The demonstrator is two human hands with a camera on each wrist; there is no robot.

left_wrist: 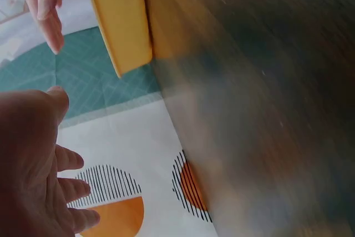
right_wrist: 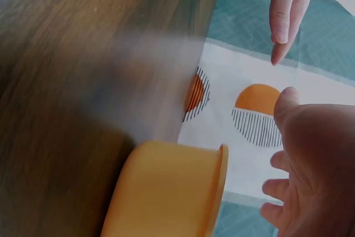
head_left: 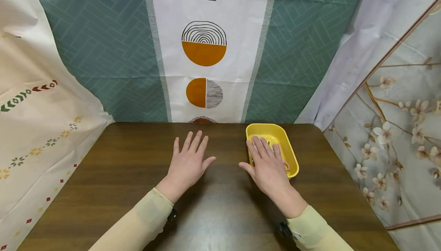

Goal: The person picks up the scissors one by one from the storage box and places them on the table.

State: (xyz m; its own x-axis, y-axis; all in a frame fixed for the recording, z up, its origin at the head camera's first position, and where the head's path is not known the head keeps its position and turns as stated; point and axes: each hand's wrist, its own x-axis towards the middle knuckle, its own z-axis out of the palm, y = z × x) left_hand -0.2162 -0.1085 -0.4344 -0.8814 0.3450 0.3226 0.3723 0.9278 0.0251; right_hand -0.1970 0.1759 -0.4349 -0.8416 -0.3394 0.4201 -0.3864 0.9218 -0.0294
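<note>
My left hand point(head_left: 187, 162) hovers over the middle-left of the table, palm down with its fingers spread, holding nothing. Above the near left part of a yellow plastic basket point(head_left: 292, 157) is my right hand point(head_left: 268, 168), its fingers also straight and spread. Small items lie inside the basket; a pink loop point(head_left: 286, 165) shows beside the hand, and the rest are mostly covered by my fingers. In the right wrist view the basket's side wall point(right_wrist: 166, 192) stands on the table below the right hand point(right_wrist: 316, 159), which is apart from it.
The dark brown wooden table point(head_left: 113, 174) reaches back to a green and white patterned curtain point(head_left: 206, 67). A cream cloth point(head_left: 44, 128) hangs along the left side, and a floral cloth point(head_left: 389, 159) along the right. The basket stands near the table's back right corner.
</note>
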